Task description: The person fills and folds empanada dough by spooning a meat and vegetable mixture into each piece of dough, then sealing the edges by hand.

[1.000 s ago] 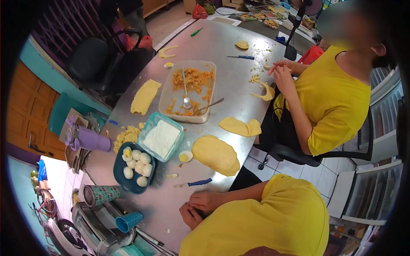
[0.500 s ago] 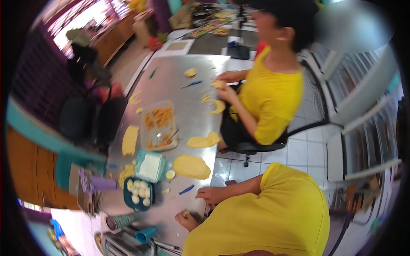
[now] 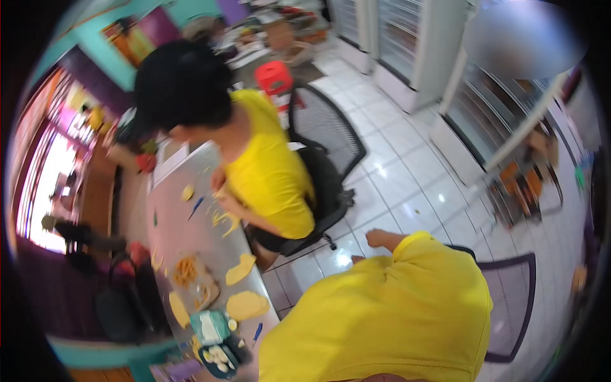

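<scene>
My right hand (image 3: 377, 239) is out to the side below the yellow sleeve, over the tiled floor and away from the table. It is small and blurred, so its fingers cannot be made out. My left hand is out of view, hidden behind my yellow shirt (image 3: 375, 305) or below the frame. Nearest on the metal table (image 3: 181, 235) lie a rolled-out dough sheet (image 3: 248, 305) and a blue-handled tool (image 3: 258, 332). Beside them stand a teal tub of white powder (image 3: 210, 326) and a dark blue box (image 3: 205, 353) of pale egg pieces.
A co-worker in yellow (image 3: 267, 178) sits at the table, hands close to the body. A clear tub (image 3: 210, 290) holds orange filling. More dough (image 3: 240, 270) lies by the edge. A mesh chair (image 3: 515, 305) is behind me; glass-door cabinets (image 3: 398, 51) line the right.
The view has swung to the right, so the table has shifted lower left. My right hand has left the table edge. My left hand, which held a small yellowish piece, has gone from view.
</scene>
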The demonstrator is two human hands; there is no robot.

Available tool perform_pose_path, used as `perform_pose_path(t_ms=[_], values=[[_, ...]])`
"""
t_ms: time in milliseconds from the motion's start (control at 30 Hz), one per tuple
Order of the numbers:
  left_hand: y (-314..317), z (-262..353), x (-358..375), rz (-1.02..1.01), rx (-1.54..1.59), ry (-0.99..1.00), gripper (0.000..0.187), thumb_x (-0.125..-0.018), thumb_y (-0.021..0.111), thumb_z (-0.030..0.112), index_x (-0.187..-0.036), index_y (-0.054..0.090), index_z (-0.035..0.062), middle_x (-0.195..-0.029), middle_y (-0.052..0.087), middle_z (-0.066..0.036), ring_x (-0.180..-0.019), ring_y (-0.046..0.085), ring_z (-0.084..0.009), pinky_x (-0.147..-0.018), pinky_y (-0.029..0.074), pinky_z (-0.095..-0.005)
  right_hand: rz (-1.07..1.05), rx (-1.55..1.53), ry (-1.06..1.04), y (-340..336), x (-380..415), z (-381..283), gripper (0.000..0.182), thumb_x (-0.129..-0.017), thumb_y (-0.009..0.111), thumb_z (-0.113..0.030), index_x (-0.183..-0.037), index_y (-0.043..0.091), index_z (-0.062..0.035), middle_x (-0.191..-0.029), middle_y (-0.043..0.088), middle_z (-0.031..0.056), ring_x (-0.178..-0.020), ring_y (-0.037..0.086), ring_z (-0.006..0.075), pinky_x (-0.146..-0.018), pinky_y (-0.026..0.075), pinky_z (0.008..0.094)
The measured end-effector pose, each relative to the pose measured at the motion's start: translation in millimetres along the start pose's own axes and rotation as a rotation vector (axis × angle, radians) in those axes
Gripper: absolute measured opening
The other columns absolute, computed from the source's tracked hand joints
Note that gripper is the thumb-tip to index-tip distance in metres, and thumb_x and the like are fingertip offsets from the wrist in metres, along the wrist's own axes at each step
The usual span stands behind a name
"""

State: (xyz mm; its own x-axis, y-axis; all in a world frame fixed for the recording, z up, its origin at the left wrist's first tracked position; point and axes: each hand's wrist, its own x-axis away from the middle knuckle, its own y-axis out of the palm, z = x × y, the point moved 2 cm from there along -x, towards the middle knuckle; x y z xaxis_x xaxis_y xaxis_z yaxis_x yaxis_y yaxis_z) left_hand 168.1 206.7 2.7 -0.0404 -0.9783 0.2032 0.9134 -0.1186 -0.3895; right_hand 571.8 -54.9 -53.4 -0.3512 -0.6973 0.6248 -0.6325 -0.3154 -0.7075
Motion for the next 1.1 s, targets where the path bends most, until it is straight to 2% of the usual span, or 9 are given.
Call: perform_pose_path(t_ms=[167, 200, 233, 367, 433, 567, 767, 900, 1100], values=[[89.9, 45.6, 36.1, -0.414, -0.23, 0.357, 0.018, -0.082, 0.059, 0.013, -0.094, 0.06, 0.0004, -0.078, 0.056, -0.009, -0.066, 0.052, -0.0154, -0.063, 0.043, -0.0265, 0.125, -0.167, 0.494, -19.3, 98.2, 80.7, 0.032, -0.077, 0.048, -0.017, -0.103, 0.06, -0.0049, -0.114, 0.055, 0.0169, -0.109, 0.049, 0.0346, -0.087, 0.04, 0.0496], [120.7, 135.8, 32.2, -0.447, -0.229, 0.358, 0.018, -0.082, 0.059, 0.013, -0.094, 0.06, 0.0004, -0.078, 0.056, -0.009, -0.066, 0.052, -0.0154, -0.063, 0.043, -0.0265, 0.107, -0.13, 0.586, -10.6, 115.7, 98.8, 0.034, -0.078, 0.047, -0.018, -0.107, 0.058, -0.0061, -0.119, 0.052, 0.0156, -0.114, 0.045, 0.0342, -0.089, 0.037, 0.0518], [155.0, 210.2, 88.6, -0.634, -0.163, 0.888, 0.019, -0.086, 0.053, 0.01, -0.1, 0.059, -0.0006, -0.078, 0.056, -0.007, -0.069, 0.052, -0.0131, -0.063, 0.042, -0.0252, 0.106, -0.138, 0.616, -1.6, 133.2, 113.4, 0.034, -0.078, 0.047, -0.018, -0.107, 0.058, -0.0061, -0.119, 0.052, 0.0156, -0.114, 0.045, 0.0342, -0.089, 0.037, 0.0518], [252.4, 317.6, 138.7, -1.061, -0.005, 0.91, 0.017, -0.085, 0.051, 0.004, -0.1, 0.057, -0.0017, -0.092, 0.056, -0.011, -0.086, 0.054, -0.0187, -0.076, 0.041, -0.0262, 0.017, -0.493, 0.888, 33.5, 192.2, 144.7, 0.036, -0.082, 0.046, -0.022, -0.113, 0.054, -0.0083, -0.122, 0.049, 0.0121, -0.12, 0.038, 0.0298, -0.092, 0.029, 0.056], [286.8, 349.7, 161.4, -1.003, 0.057, 1.271, 0.019, -0.082, 0.053, 0.005, -0.101, 0.057, 0.0002, -0.097, 0.056, -0.011, -0.086, 0.055, -0.0256, -0.076, 0.042, -0.0316, 0.09, -0.493, 0.878, 43.8, 195.4, 148.5, 0.04, -0.081, 0.048, -0.033, -0.115, 0.053, -0.0117, -0.122, 0.049, 0.0112, -0.119, 0.039, 0.0302, -0.094, 0.026, 0.0593], [333.3, 375.9, 168.7, -0.833, -0.029, 1.367, 0.032, -0.081, 0.054, 0.009, -0.112, 0.051, 0.0007, -0.12, 0.045, -0.017, -0.108, 0.043, -0.0332, -0.091, 0.035, -0.0394, 0.201, -0.526, 0.945, 59.0, 191.2, 141.5, 0.042, -0.081, 0.049, -0.037, -0.116, 0.052, -0.0132, -0.123, 0.048, 0.0126, -0.119, 0.038, 0.0304, -0.095, 0.023, 0.0622], [410.0, 364.8, 114.4, -0.853, -0.139, 1.171, 0.049, -0.083, 0.052, 0.013, -0.127, 0.037, -0.0027, -0.137, 0.029, -0.021, -0.125, 0.028, -0.0367, -0.102, 0.022, -0.0418, 0.068, -0.664, 0.964, 60.5, 190.4, 157.7, 0.047, -0.081, 0.049, -0.038, -0.12, 0.051, -0.0112, -0.131, 0.044, 0.0108, -0.124, 0.034, 0.0325, -0.097, 0.017, 0.0652], [444.7, 383.8, 100.5, -0.792, -0.147, 1.081, 0.058, -0.081, 0.055, 0.012, -0.131, 0.03, -0.006, -0.143, 0.018, -0.022, -0.129, 0.021, -0.0354, -0.104, 0.02, -0.0401, 0.029, -0.718, 0.904, -9.5, 223.3, 144.1, 0.039, -0.078, 0.052, -0.034, -0.105, 0.061, -0.0079, -0.108, 0.059, 0.0147, -0.103, 0.055, 0.0305, -0.088, 0.035, 0.0572], [492.7, 409.4, 58.3, -0.638, -0.136, 0.896, 0.064, -0.079, 0.056, 0.012, -0.133, 0.026, -0.006, -0.144, 0.015, -0.022, -0.132, 0.018, -0.0347, -0.106, 0.015, -0.0403, 0.032, -0.581, 0.728, 10.1, 178.6, 234.7, 0.034, -0.078, 0.05, -0.032, -0.097, 0.063, -0.0069, -0.1, 0.062, 0.0156, -0.095, 0.058, 0.0322, -0.083, 0.041, 0.0519]])
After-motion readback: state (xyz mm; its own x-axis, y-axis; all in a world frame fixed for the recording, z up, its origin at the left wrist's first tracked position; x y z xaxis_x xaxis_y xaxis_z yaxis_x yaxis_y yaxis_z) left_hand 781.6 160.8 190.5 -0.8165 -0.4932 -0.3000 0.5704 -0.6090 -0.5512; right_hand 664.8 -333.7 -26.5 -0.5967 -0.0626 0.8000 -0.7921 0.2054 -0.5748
